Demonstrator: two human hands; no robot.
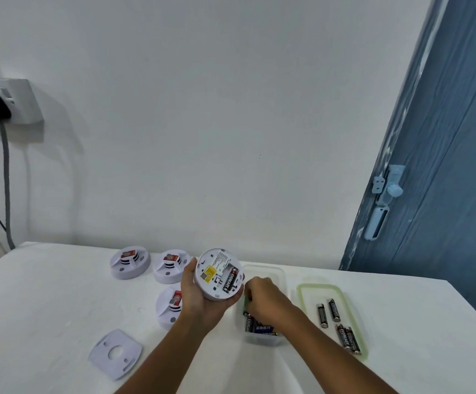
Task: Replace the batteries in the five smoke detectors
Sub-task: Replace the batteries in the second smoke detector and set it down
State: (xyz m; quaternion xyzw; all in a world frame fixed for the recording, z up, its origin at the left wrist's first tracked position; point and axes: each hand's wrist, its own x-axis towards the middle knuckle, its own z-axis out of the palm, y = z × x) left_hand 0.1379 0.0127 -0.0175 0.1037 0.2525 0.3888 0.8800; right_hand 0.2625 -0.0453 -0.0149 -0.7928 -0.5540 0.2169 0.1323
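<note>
- I see my left hand [199,297] holding a round white plastic smoke detector [219,274] up off the white tabletop [46,302], back side towards me. Its fingers are curled round the rim from below, thumb on the left edge.
- The open battery bay of that detector shows one black battery [230,280] already seated. Next to it there appears to be an empty slot, though I cannot be sure at this size.
- My right hand [262,300] reaches down into a clear plastic tub [280,275] just right of the detector. Its fingers are bunched over the loose batteries [256,327] lying in the tub; something green shows at the fingertips, but I cannot tell if they have hold of a battery yet.
- To the right lies a clear lid with a green rim [302,291], carrying four or five black batteries [334,309]. I judge these to be the old ones taken out, but nothing proves it.
- Three more white round smoke detectors sit on the tabletop left of my hands: two at the back [130,263] [171,265] and one nearer [170,307], partly behind my left wrist. I count only four detectors in all; a fifth is not in view.
- A flat white mounting plate [116,354] lies at the near left, apart from the rest.
- My judgement: this detector is half refilled and still needs its plate back on. How many of the others are finished I cannot say.
</note>
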